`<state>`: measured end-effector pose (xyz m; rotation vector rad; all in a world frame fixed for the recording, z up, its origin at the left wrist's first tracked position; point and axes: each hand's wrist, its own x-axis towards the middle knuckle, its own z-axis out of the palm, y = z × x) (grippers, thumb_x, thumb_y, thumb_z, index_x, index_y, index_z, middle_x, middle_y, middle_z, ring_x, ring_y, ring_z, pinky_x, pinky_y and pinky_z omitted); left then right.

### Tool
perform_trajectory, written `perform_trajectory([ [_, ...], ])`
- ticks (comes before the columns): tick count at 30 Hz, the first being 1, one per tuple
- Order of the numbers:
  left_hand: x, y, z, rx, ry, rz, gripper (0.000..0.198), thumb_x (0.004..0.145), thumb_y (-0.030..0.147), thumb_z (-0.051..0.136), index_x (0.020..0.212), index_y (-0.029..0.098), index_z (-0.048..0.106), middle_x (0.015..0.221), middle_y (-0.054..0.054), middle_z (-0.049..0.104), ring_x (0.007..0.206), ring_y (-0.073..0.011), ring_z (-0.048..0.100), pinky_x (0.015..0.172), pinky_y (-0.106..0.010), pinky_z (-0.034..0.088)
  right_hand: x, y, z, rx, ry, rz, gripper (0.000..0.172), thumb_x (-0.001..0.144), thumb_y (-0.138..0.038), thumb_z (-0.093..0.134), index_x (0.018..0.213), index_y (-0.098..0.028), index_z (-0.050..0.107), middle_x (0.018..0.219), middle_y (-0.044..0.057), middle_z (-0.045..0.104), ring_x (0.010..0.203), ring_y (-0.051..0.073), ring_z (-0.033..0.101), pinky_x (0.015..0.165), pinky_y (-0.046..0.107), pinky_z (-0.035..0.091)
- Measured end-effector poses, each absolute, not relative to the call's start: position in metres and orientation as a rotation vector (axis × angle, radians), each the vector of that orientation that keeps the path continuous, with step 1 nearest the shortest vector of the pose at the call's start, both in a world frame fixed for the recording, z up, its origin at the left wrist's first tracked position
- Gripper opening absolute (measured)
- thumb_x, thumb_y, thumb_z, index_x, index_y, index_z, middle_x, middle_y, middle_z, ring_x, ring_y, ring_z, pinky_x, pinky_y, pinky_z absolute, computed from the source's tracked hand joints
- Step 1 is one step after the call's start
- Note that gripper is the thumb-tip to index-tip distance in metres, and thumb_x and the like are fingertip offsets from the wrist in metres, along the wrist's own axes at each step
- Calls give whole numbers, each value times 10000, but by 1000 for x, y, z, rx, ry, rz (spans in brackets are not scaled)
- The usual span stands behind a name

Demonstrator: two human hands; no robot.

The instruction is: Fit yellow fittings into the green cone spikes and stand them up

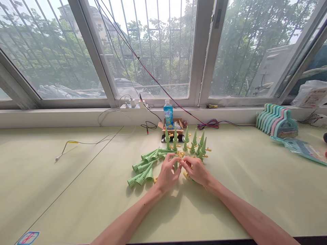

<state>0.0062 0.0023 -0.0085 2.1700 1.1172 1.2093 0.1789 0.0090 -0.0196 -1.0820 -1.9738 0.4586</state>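
My left hand (166, 173) is closed round a green plastic watering spike (175, 165), held over the table and partly hidden by the fingers. Pressed up against it, my right hand (198, 170) pinches what looks like a small yellow valve at the spike's side; the fingers cover most of it. Loose green spikes (144, 169) lie in a heap left of my hands. Behind and to the right, several spikes (194, 139) stand upright with yellow valves fitted. Small yellow valves (181, 154) are piled just beyond my fingertips, and more (186, 175) lie under my right hand.
A blue-labelled bottle (168, 115) stands by a small cardboard box (178, 130), with a black phone (163, 139) in front. Cables (208, 124) run along the sill. Pastel brush-like items (277, 120) stand at right near a teal bag (298, 148). A white cable (89, 143) lies left.
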Motion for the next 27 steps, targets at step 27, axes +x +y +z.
perform_trajectory([
  [27, 7, 3, -9, 2164, 1113, 1225, 189, 867, 127, 546, 1019, 213, 619, 1140, -68, 502, 702, -77, 575, 618, -245, 551, 179, 8, -19, -1084, -1977, 469, 153, 959, -264, 493, 947, -192, 628, 624, -28, 585, 540, 122, 504, 584, 247, 408],
])
